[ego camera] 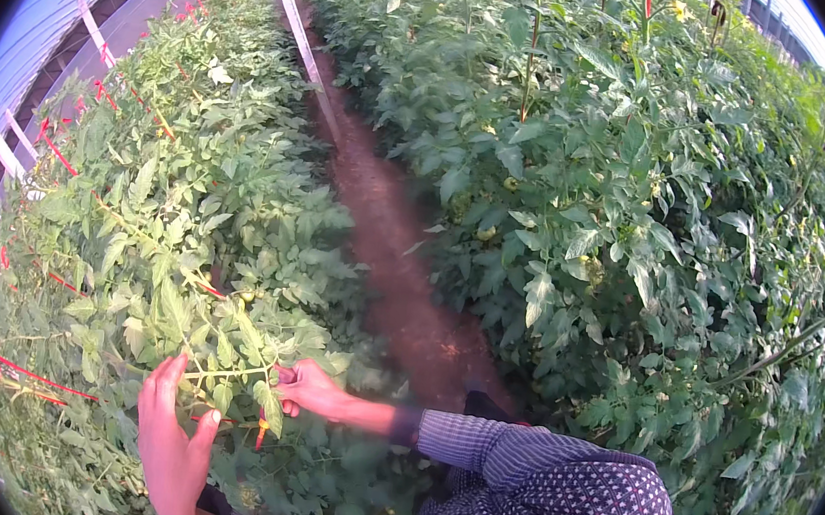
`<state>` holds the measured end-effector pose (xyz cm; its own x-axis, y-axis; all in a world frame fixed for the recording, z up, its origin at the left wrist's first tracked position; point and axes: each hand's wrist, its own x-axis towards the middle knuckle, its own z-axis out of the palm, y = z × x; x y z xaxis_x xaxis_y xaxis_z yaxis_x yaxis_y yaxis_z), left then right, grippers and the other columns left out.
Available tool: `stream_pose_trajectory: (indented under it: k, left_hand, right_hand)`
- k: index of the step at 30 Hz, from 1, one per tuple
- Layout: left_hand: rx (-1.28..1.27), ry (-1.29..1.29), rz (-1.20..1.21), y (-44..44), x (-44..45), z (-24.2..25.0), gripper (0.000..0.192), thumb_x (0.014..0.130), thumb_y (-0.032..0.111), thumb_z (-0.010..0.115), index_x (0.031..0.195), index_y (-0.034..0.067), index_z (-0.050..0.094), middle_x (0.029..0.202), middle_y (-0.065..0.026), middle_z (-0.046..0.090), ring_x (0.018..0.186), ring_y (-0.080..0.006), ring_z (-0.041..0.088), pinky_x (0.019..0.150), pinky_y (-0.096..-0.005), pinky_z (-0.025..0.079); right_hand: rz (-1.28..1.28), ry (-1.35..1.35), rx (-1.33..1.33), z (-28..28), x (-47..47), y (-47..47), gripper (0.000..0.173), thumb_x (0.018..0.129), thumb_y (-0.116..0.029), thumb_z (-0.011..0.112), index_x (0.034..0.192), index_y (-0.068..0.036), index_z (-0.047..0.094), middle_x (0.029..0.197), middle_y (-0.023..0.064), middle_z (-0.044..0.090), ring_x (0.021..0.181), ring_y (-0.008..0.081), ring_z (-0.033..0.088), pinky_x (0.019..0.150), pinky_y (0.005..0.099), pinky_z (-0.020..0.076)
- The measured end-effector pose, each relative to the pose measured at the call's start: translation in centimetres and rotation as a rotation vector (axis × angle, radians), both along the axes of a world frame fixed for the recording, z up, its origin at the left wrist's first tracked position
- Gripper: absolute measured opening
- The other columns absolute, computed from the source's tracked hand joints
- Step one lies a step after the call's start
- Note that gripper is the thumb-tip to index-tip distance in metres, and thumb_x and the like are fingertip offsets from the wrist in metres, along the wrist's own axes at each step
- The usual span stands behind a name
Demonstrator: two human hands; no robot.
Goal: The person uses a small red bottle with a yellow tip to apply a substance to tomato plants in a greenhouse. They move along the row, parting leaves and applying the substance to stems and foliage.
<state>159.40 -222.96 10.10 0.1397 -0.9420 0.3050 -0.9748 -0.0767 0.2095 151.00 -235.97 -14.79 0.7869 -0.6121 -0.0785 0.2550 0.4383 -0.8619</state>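
Observation:
My right hand (314, 390) has its fingers closed around the outer end of a green tomato leaf stalk (231, 373), beside a drooping leaflet (268, 407). To the left, my left hand (170, 443) is raised with thumb and fingers apart; its fingertips are by the inner part of the same stalk, and I cannot tell whether they touch it. Below the right hand hangs a small red and yellow piece (261, 430), partly behind the leaflet. Small green tomatoes (248, 295) show among the foliage above the hands.
Dense tomato rows (577, 199) flank a narrow reddish soil path (392, 233). A pale slanted post (303, 42) stands in the path. Red ties (54, 148) run through the left row, near the greenhouse's plastic wall (28, 44). A bare stem (788, 346) juts out at right.

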Motion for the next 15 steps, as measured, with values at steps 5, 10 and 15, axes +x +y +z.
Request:
stream_pose_trajectory:
  k: [5,10,15]
  left_hand:
    - [0.042,0.162,-0.147,-2.8,-5.5,-0.8,0.056,0.091,0.017,0.073,0.141,0.0,0.054,0.139,-0.0195,0.06,0.13,-0.0389,0.054,0.113,-0.0474,0.038]
    - [0.216,0.439,-0.143,-13.7,-9.6,-6.3,0.056,0.085,0.012,0.074,0.137,0.002,0.057,0.136,-0.0186,0.061,0.127,-0.0363,0.057,0.11,-0.0451,0.042]
    - [0.251,0.413,-0.127,-21.5,-10.5,-10.4,0.054,0.083,0.018,0.08,0.133,0.005,0.061,0.129,-0.0161,0.066,0.114,-0.0364,0.064,0.099,-0.0433,0.05]
  right_hand:
    - [0.198,-0.073,0.028,-1.9,-4.1,-6.0,0.011,0.088,-0.013,0.07,0.092,-0.003,0.067,0.076,0.0034,0.067,0.058,0.0094,0.064,0.05,0.0251,0.0514]
    - [0.312,-0.093,-0.032,-3.6,-8.5,-14.7,0.011,0.089,-0.016,0.068,0.091,-0.005,0.067,0.076,0.0028,0.068,0.06,0.0106,0.063,0.052,0.0262,0.051]
    - [0.214,0.004,-0.02,-4.8,-11.7,-23.9,0.018,0.088,-0.023,0.071,0.093,-0.006,0.067,0.077,0.0021,0.067,0.062,0.0098,0.062,0.054,0.0262,0.0513]
